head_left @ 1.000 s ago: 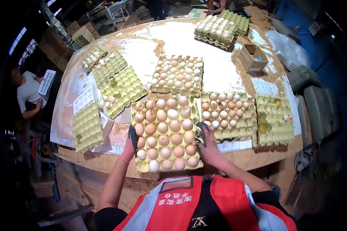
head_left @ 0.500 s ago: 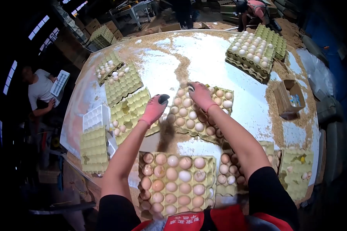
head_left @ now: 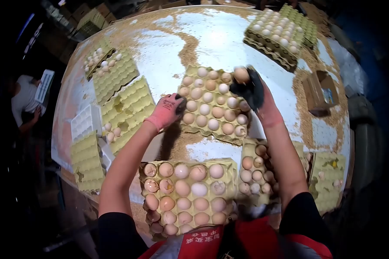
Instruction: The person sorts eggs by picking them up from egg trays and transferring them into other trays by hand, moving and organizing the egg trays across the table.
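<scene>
My right hand [head_left: 256, 93], in a pink and black glove, grips a brown egg [head_left: 241, 75] above the right back corner of the middle egg tray [head_left: 212, 137]. My left hand [head_left: 167, 111], gloved alike, is curled at that tray's left edge; its fingertips are partly hidden, and I cannot tell whether they hold anything. White and brown eggs fill most of the middle tray. Nearest my body lies another tray [head_left: 233, 166] of larger-looking eggs, some cracked. To its right, my right forearm partly covers a third tray [head_left: 244, 146] with eggs.
Stacked trays of eggs [head_left: 270, 45] stand at the back right, near an open cardboard box [head_left: 317, 93]. On the left lie green trays [head_left: 138, 97] with few eggs and a white tray [head_left: 84, 123]. A person [head_left: 23, 99] holding a white tray is at the far left.
Both hands have moved from the near tray to the middle tray. My right hand has lifted a brown egg and turned its palm up. The view has shifted.
</scene>
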The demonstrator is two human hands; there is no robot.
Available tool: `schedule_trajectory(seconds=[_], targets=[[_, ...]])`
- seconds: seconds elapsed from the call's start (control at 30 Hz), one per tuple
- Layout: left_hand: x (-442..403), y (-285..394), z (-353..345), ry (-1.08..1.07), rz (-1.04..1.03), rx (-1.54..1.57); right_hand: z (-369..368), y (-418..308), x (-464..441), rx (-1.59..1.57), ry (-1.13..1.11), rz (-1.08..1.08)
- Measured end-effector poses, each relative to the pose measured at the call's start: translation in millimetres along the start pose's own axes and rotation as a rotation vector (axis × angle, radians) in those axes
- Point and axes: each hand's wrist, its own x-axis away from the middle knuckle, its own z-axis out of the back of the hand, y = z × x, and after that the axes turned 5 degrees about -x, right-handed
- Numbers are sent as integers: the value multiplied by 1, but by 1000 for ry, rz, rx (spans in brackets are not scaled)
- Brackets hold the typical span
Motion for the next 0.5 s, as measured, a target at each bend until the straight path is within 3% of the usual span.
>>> schedule_trajectory(seconds=[0.07, 0.1, 0.13, 0.23, 0.27, 0.3, 0.33, 0.37, 0.4, 0.5], targets=[[-14, -3, -7, -44, -8, -46, 56, -12, 100, 1, 35, -43], [-19, -6, -6, -76, 27, -37, 85, -18, 152, 46, 85, -163], [-21, -7, -12, -63, 66, -67, 93, -24, 208, 460, 235, -194], [-43, -19, -56, -108, 96, -256, 110, -5, 360, 246, 533, -166], [-41, -13, -51, 19, 82, -153, 120, 11, 400, 181, 587, -168], [-42, 7, -27, -162, 118, -238, 126, 20, 439, 116, 639, -161], [-43, 22, -12, -167, 245, -34, 104, 22, 457, 190, 725, -116], [-40, 11, -25, 2, 247, 56, 94, 28, 472, 246, 768, -117], [-56, -28, -56, -8, 298, 107, 87, 37, 480, 250, 790, -89], [-58, -25, -66, 86, 380, 21, 94, 70, 474, 547, 752, 97]])
